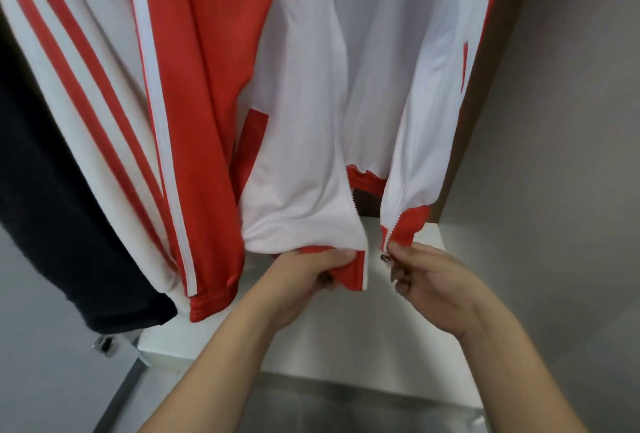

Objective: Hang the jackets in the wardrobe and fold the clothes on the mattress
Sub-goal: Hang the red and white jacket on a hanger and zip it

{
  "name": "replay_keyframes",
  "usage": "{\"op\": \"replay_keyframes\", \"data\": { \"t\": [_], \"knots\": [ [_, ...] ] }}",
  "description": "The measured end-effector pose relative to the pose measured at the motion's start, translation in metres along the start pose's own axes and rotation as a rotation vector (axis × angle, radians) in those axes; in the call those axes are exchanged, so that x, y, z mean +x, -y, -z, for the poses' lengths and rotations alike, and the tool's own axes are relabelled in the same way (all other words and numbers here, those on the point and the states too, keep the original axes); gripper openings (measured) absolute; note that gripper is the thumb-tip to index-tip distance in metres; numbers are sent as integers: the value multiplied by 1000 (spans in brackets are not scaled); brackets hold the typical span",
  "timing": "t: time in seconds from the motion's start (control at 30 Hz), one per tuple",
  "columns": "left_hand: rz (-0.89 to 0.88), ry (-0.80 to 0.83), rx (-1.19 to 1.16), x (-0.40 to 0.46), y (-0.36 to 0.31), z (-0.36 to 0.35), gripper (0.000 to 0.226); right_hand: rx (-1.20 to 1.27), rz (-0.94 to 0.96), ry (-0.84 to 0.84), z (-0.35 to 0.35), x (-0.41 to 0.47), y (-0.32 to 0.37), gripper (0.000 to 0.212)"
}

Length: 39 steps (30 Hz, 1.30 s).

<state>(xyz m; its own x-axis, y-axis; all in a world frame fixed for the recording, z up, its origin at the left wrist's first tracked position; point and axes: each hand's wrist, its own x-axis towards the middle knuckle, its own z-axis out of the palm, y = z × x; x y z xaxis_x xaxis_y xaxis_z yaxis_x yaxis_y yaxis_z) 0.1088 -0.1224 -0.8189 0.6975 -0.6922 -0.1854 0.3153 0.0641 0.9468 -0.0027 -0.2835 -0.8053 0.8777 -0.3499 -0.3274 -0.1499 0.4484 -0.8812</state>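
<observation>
A red and white track jacket (311, 103) hangs inside the wardrobe with its front unzipped. My left hand (304, 276) grips the red hem of its left front panel, fingers curled under the fabric. My right hand (426, 276) pinches the bottom of the right front panel at the zipper end (385, 257). The two zipper edges hang a small gap apart. The jacket's red sleeve (207, 155) with white stripes hangs to the left.
A white garment with red stripes (69, 86) and a dark garment (52, 224) hang further left. The white wardrobe floor (329, 335) lies below the hems. A grey side wall (554, 155) stands close on the right. A metal hinge (107, 344) shows at lower left.
</observation>
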Motion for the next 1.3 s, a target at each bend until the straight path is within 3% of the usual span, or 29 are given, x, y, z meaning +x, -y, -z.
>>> {"op": "replay_keyframes", "data": {
  "t": [0.17, 0.23, 0.33, 0.47, 0.57, 0.73, 0.97, 1.3],
  "knots": [
    [-49, 57, 214, -7, -20, 8, 14, 57, 87, 73, -1, 4, 3, 10],
    [-78, 32, 183, -8, -21, 10, 11, 71, 126, 75, -1, 6, 2, 2],
    [-198, -97, 51, -1, -20, 8, 4, 84, 196, 49, -4, 11, 2, 11],
    [-331, -164, -69, 3, -27, -4, 3, 127, 252, 48, -12, 16, 2, 15],
    [-368, -235, -64, 6, -29, -10, 5, 172, 258, 41, -16, 23, -3, 4],
    [-374, -326, 19, 10, -25, -18, 13, 184, 249, 39, -23, 34, -12, 10],
    [-417, -361, 60, 16, -20, -19, 20, 185, 223, 30, -26, 43, -16, 19],
    [-392, -345, 15, 24, -11, -22, 19, 172, 223, 26, -28, 47, -23, 10]
  ]
}}
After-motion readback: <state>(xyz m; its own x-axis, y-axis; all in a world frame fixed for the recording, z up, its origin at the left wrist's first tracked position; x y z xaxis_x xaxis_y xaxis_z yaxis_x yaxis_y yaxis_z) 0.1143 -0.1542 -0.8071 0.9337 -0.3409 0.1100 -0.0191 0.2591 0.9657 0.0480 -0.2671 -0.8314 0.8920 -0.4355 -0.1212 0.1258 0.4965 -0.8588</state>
